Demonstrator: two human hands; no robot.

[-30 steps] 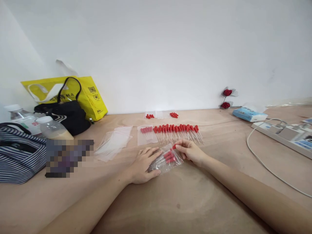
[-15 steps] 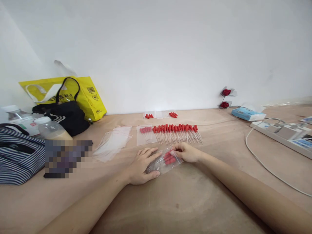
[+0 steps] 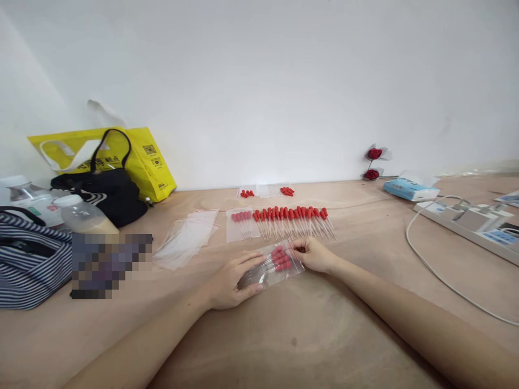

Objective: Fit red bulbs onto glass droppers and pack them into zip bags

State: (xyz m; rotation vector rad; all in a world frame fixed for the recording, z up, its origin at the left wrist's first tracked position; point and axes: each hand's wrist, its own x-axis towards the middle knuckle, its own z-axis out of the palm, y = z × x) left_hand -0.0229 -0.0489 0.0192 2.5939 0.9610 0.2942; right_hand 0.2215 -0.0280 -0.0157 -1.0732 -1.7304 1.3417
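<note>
A clear zip bag (image 3: 270,276) with several red-bulbed droppers (image 3: 281,258) inside lies at the middle of the table. My left hand (image 3: 233,278) rests on its left end, fingers spread and thumb apart. At the right end, my right hand (image 3: 311,254) pinches the bag's opening edge between thumb and fingers. Behind the hands is a row of red-bulbed droppers (image 3: 290,214), tips toward me. Left of that row lies another clear bag (image 3: 232,232) with several droppers in or under it. A fan of flat clear bags (image 3: 188,237) is further left.
Two small groups of red bulbs (image 3: 247,193) (image 3: 287,191) are near the wall. At left stand a yellow bag (image 3: 152,167), black bag (image 3: 121,194), bottle (image 3: 83,216) and striped bag (image 3: 32,265). A tissue pack (image 3: 409,189), power strip (image 3: 446,219) and cable (image 3: 430,270) are at right.
My left hand has shifted slightly left and its fingers have moved back, uncovering more of the droppers in the bag. The right hand stays pinched at the bag's edge.
</note>
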